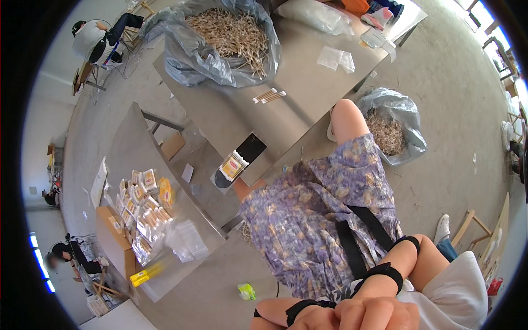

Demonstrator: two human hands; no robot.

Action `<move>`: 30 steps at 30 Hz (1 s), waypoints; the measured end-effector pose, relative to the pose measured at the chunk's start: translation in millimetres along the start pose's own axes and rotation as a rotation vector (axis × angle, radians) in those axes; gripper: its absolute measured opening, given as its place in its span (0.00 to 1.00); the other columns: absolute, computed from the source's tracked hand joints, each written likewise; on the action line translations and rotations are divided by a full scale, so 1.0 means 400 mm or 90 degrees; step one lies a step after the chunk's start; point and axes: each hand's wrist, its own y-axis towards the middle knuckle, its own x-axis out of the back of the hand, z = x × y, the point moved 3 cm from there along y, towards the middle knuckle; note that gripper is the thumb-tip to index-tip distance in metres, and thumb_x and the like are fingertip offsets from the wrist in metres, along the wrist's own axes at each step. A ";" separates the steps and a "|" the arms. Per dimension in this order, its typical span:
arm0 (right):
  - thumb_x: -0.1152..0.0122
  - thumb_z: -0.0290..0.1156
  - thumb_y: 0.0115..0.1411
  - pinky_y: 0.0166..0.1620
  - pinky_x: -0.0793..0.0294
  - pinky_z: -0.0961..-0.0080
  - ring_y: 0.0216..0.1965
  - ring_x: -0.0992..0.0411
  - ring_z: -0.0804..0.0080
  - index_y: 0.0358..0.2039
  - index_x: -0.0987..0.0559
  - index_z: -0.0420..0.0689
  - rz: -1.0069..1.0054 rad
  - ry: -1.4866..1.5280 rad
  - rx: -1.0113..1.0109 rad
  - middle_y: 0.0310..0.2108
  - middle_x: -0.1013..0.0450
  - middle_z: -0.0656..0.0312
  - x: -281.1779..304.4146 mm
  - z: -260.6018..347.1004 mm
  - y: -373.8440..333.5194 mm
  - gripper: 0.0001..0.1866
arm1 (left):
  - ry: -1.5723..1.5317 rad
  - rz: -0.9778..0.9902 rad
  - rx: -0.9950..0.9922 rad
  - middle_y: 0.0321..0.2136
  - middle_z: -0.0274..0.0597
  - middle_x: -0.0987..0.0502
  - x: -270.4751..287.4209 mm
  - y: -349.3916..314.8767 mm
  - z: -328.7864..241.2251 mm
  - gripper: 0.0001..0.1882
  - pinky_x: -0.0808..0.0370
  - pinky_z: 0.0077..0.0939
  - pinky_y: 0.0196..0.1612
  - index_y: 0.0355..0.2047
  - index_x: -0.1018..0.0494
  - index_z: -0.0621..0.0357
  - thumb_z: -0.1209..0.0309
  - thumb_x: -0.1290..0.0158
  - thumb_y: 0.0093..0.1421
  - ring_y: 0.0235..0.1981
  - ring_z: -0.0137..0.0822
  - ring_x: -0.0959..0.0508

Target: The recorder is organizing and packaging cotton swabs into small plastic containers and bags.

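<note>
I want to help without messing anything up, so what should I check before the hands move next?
1. Grey bag open, cotton swabs showing: ok.
2. No loose swabs on the metal table: not ok, a few lie near the bag.
3. Clear bags lying on the table: ok.
4. Labelled swab bundle well away from the table's edge: not ok, it's right by it.
5. Left hand and right hand free: cannot tell, the picture's lower edge cuts them off.

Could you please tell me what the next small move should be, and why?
I would perhaps part the left hand from the right hand and reach toward the swab packet: both hands lie together at the picture's lower edge, while the packet sits by a corner of the metal table.
</note>
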 end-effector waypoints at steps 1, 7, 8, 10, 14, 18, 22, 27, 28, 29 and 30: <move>0.43 0.22 0.63 0.41 0.16 0.68 0.39 0.19 0.52 0.38 0.21 0.23 0.024 -0.001 0.021 0.36 0.21 0.40 0.000 -0.001 0.010 0.11 | -0.001 0.000 -0.002 0.39 0.40 0.19 0.000 0.001 0.001 0.06 0.39 0.26 0.65 0.28 0.19 0.50 0.69 0.43 0.62 0.55 0.35 0.26; 0.40 0.17 0.58 0.45 0.19 0.58 0.42 0.23 0.44 0.37 0.23 0.25 -0.083 0.152 0.095 0.42 0.25 0.40 -0.130 0.015 0.051 0.07 | -0.009 0.027 -0.024 0.39 0.40 0.19 -0.054 -0.006 -0.028 0.06 0.39 0.26 0.65 0.28 0.19 0.51 0.69 0.43 0.62 0.56 0.35 0.26; 0.39 0.16 0.57 0.43 0.20 0.57 0.41 0.25 0.46 0.35 0.23 0.26 -0.168 -0.047 0.138 0.43 0.27 0.41 -0.154 0.054 0.055 0.06 | 0.009 0.021 -0.018 0.39 0.40 0.19 -0.050 -0.014 -0.037 0.06 0.39 0.26 0.65 0.28 0.19 0.51 0.69 0.43 0.62 0.56 0.36 0.27; 0.37 0.16 0.56 0.41 0.22 0.60 0.39 0.27 0.52 0.32 0.25 0.27 -0.073 -0.080 0.287 0.43 0.28 0.42 -0.114 0.035 0.091 0.06 | 0.046 0.017 -0.007 0.39 0.40 0.20 -0.043 -0.018 -0.043 0.06 0.40 0.26 0.66 0.28 0.20 0.51 0.69 0.43 0.62 0.56 0.36 0.27; 0.37 0.16 0.56 0.40 0.27 0.68 0.38 0.34 0.61 0.27 0.27 0.30 -0.145 -0.176 0.365 0.41 0.32 0.46 -0.123 0.027 0.049 0.06 | 0.137 -0.003 -0.010 0.38 0.40 0.21 -0.024 -0.026 -0.064 0.05 0.40 0.27 0.66 0.28 0.22 0.51 0.69 0.43 0.62 0.57 0.38 0.28; 0.37 0.16 0.56 0.42 0.28 0.69 0.39 0.35 0.59 0.26 0.28 0.31 -0.011 -0.021 0.502 0.39 0.34 0.48 -0.091 -0.007 0.072 0.07 | 0.231 -0.042 0.003 0.37 0.40 0.23 -0.041 -0.044 -0.071 0.06 0.40 0.27 0.66 0.27 0.24 0.51 0.69 0.43 0.62 0.58 0.39 0.29; 0.37 0.18 0.57 0.44 0.28 0.66 0.40 0.36 0.56 0.26 0.29 0.32 -0.143 -0.145 0.532 0.40 0.36 0.45 -0.138 -0.015 0.049 0.08 | 0.319 -0.094 0.017 0.37 0.40 0.24 -0.058 -0.045 -0.073 0.06 0.40 0.28 0.66 0.27 0.25 0.51 0.69 0.43 0.62 0.58 0.40 0.30; 0.37 0.20 0.55 0.41 0.30 0.69 0.35 0.35 0.61 0.24 0.29 0.37 -0.206 -0.242 0.589 0.35 0.35 0.50 -0.156 0.008 0.096 0.08 | 0.192 -0.076 -0.046 0.39 0.36 0.29 -0.066 -0.013 -0.022 0.08 0.40 0.34 0.65 0.27 0.29 0.49 0.66 0.44 0.62 0.57 0.41 0.32; 0.37 0.20 0.55 0.40 0.30 0.70 0.34 0.35 0.62 0.24 0.29 0.38 -0.193 -0.291 0.596 0.34 0.35 0.52 -0.155 0.018 0.094 0.08 | 0.273 -0.069 -0.014 0.36 0.36 0.29 -0.070 -0.003 -0.036 0.09 0.39 0.33 0.64 0.28 0.29 0.48 0.63 0.44 0.63 0.55 0.42 0.31; 0.37 0.20 0.54 0.40 0.31 0.70 0.34 0.35 0.62 0.23 0.28 0.39 -0.180 -0.340 0.602 0.33 0.34 0.53 -0.154 0.029 0.090 0.08 | 0.275 -0.074 -0.009 0.36 0.36 0.29 -0.061 0.001 -0.013 0.09 0.39 0.33 0.64 0.28 0.29 0.48 0.63 0.44 0.63 0.55 0.42 0.31; 0.37 0.20 0.54 0.39 0.31 0.70 0.33 0.35 0.63 0.22 0.28 0.40 -0.166 -0.388 0.603 0.31 0.34 0.55 -0.151 0.035 0.083 0.08 | 0.240 -0.063 -0.170 0.34 0.34 0.29 -0.049 0.005 0.010 0.08 0.37 0.33 0.61 0.28 0.29 0.47 0.62 0.44 0.62 0.51 0.39 0.30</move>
